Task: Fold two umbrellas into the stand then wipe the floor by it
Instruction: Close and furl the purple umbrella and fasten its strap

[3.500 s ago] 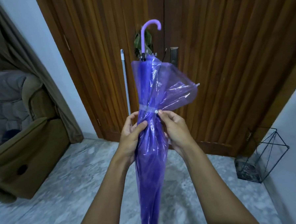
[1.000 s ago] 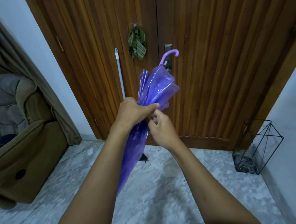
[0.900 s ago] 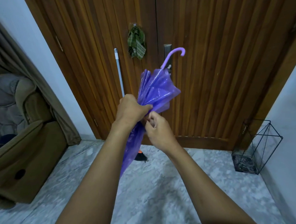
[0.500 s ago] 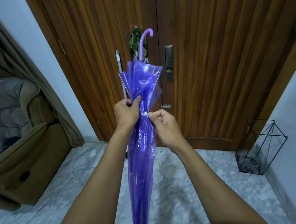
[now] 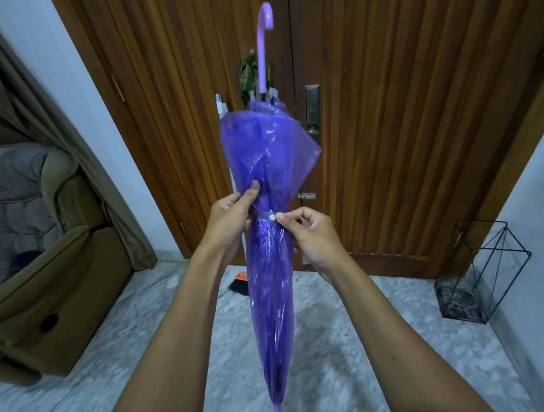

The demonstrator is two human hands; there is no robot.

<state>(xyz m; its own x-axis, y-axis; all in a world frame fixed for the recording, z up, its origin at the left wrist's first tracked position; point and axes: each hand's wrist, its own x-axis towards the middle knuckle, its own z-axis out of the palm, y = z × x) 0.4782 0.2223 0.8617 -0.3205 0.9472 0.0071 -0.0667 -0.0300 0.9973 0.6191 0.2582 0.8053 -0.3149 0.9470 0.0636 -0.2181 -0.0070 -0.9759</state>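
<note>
A closed purple see-through umbrella [image 5: 272, 268] stands upright in front of me, its curved handle [image 5: 265, 42] up and its tip down. My left hand [image 5: 230, 220] grips the gathered canopy at the strap, thumb up on the plastic. My right hand [image 5: 310, 235] pinches the strap's white snap button [image 5: 272, 217] against the bundle. The black wire umbrella stand [image 5: 476, 274] sits on the floor at the right, by the wall; I see no umbrella in it.
A wooden double door [image 5: 385, 105] fills the wall ahead. A broom with a white pole [image 5: 223, 114] leans on it, its head [image 5: 238, 284] on the marble floor [image 5: 349, 327]. A brown armchair [image 5: 43, 265] stands at the left.
The umbrella swung from tilted right back to upright and rose a little. The strap now circles the canopy, with my right fingers at its snap.
</note>
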